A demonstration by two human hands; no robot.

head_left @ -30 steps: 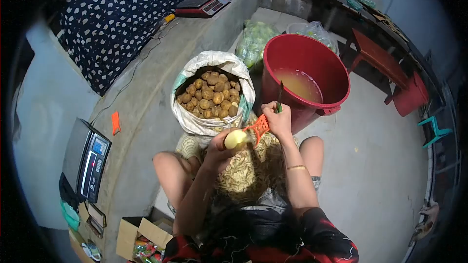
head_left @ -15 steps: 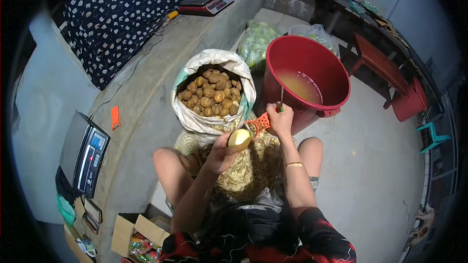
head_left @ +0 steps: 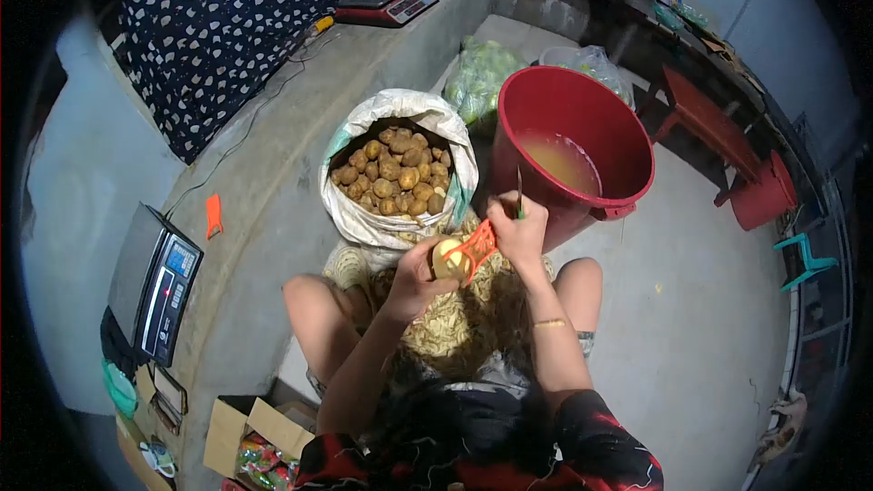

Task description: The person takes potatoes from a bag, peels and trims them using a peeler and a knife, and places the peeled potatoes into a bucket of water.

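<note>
A partly peeled potato (head_left: 446,260), pale yellow where its skin is off, sits in my left hand (head_left: 415,282), whose fingers wrap round it. My right hand (head_left: 519,228) grips an orange peeler (head_left: 479,247), its head against the potato's right side. A thin knife (head_left: 519,189) with a green handle also sticks up from the right fist. Under both hands lies a heap of potato peelings (head_left: 446,323) between the legs. Just beyond the hands stands a white sack (head_left: 364,221) of brown unpeeled potatoes (head_left: 394,169).
To the right of the sack stands a big red bucket (head_left: 571,102) with cloudy liquid inside. A bag of green vegetables (head_left: 481,79) lies behind. On the left ledge are a digital scale (head_left: 169,295) and an orange peeler-like piece (head_left: 214,215). A cardboard box (head_left: 259,427) is at lower left.
The peeler has come left and down from beside the potato onto its surface, with my right hand shifting slightly along. The potato has turned a little in my left hand.
</note>
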